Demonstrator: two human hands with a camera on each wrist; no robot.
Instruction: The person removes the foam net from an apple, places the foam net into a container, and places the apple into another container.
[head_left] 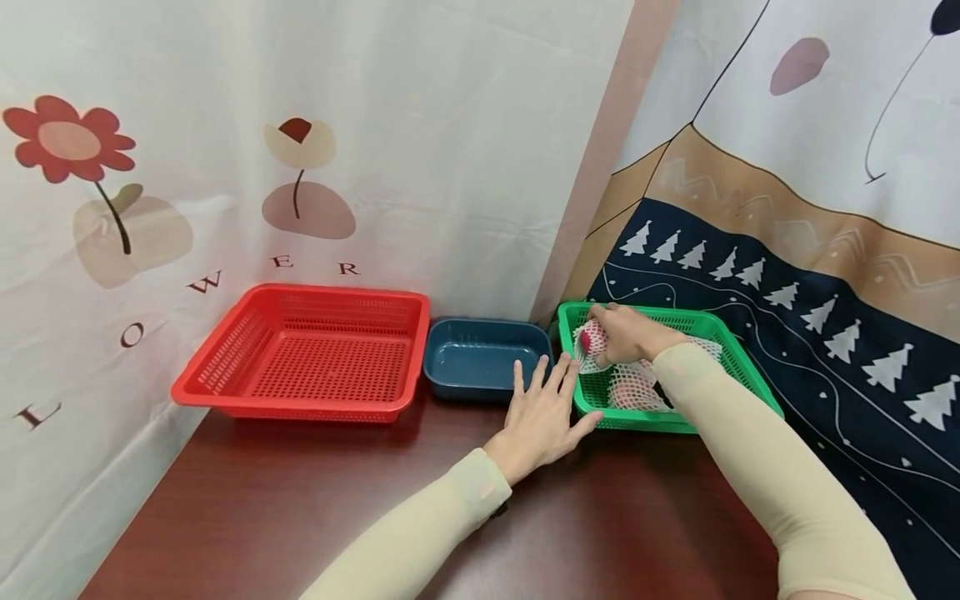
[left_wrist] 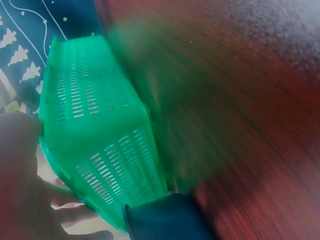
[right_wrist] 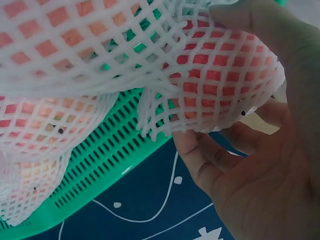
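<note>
A red fruit (head_left: 588, 340) in a white foam net is gripped by my right hand (head_left: 630, 333) at the left end of the green basket (head_left: 660, 423). The right wrist view shows the thumb and fingers around this netted fruit (right_wrist: 225, 75). Other fruits in foam nets (head_left: 633, 387) lie in the basket, partly hidden by the right arm. My left hand (head_left: 542, 412) has its fingers straight and spread at the basket's near left corner, beside the blue dish (head_left: 487, 392). In the left wrist view, that hand (left_wrist: 20, 170) is against the green basket's rim.
A red basket (head_left: 300, 408) stands on the left of the dark brown table (head_left: 337, 500), with the blue dish between the two baskets. Printed curtains (head_left: 465, 150) hang close behind all of them and along the right side.
</note>
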